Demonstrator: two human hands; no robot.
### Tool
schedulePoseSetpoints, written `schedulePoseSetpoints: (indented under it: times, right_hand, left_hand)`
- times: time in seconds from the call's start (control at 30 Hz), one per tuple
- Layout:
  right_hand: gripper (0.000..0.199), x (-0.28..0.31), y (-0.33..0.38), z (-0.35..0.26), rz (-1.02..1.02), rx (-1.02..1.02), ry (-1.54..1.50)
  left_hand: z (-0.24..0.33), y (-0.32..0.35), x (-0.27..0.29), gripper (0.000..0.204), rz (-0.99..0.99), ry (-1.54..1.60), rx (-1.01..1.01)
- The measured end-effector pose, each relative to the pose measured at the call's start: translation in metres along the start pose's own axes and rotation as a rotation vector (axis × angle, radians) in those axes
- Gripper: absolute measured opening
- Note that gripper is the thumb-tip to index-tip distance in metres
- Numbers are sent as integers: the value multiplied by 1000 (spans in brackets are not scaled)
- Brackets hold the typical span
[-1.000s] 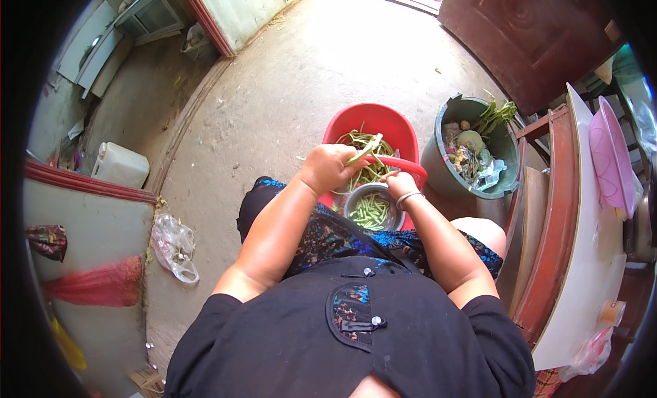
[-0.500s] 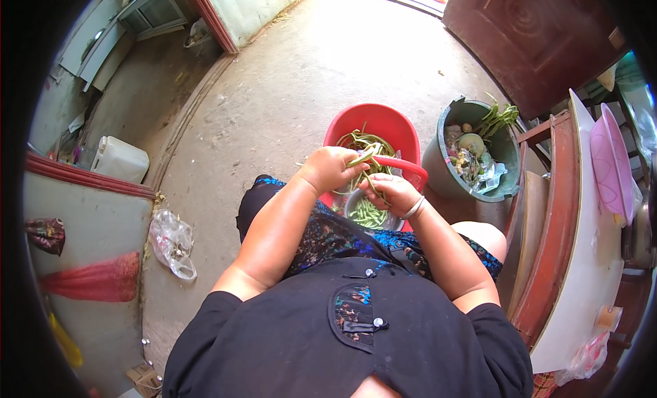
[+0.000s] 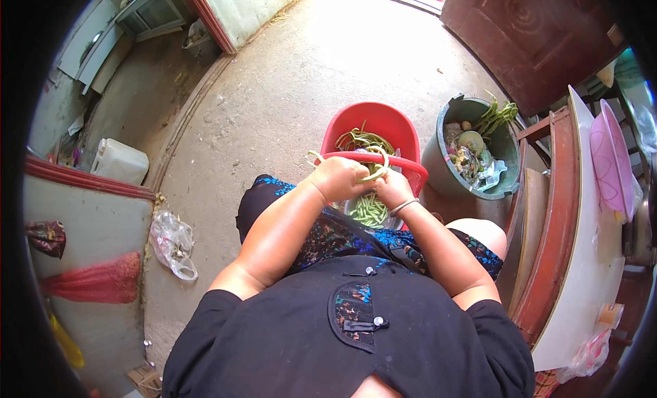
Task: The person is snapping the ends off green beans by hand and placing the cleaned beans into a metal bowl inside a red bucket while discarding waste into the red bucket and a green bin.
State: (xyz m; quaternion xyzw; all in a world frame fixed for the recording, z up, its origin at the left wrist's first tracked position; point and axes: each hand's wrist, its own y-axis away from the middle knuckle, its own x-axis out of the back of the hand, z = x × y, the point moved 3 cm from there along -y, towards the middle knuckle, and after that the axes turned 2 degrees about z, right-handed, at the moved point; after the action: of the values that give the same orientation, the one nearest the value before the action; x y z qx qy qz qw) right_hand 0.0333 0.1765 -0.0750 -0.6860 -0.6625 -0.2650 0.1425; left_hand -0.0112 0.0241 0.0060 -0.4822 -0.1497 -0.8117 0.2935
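Note:
My left hand (image 3: 339, 179) is closed round long green beans (image 3: 384, 164), which loop up between my two hands. One bean end sticks out past the left side of that hand. Fingers bent, my right hand (image 3: 395, 188) grips the same beans close beside it. Both hands are over the near side of a red basket (image 3: 335, 126) with a red handle (image 3: 413, 167). Inside the basket lie more long beans (image 3: 357, 139). Below my hands a bowl of short bean pieces (image 3: 369, 210) shows, its rim partly hidden by my hands.
A green bin (image 3: 438, 162) of scraps stands right of the basket. Farther right are a red wooden frame (image 3: 545, 240), a white board (image 3: 582, 261) and a pink tray (image 3: 608, 162). A plastic bag (image 3: 171, 240) lies on the floor at left, near a white jug (image 3: 120, 162).
My hands have come closer together and lower, and the left has turned knuckles up. The beans now bend into a loop between them. More of the basket's handle shows.

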Motion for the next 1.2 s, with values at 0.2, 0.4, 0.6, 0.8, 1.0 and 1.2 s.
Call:
schedulePoseSetpoints:
  times: [0.2,0.4,0.6,0.8,1.0,1.2]
  right_hand:
    - [25,4,11,0,-389,-372,-772]
    - [20,8,18,-16,-585,-257,-1005]
    - [19,18,9,-4,-575,-240,-942]
    - [23,11,12,-16,-505,-196,-551]
    - [26,-1,10,-17,-94,-73,114]
    - [26,-7,-7,30,-34,-63,40]
  left_hand:
    - [-4,2,1,34,49,71,-1]
    - [-1,0,11,34,-56,142,166]
    - [-27,1,11,31,-52,174,327]
    - [-15,1,12,29,20,10,201]
    - [0,-5,-17,31,-246,-106,68]
    - [-3,-5,-10,29,-130,12,36]
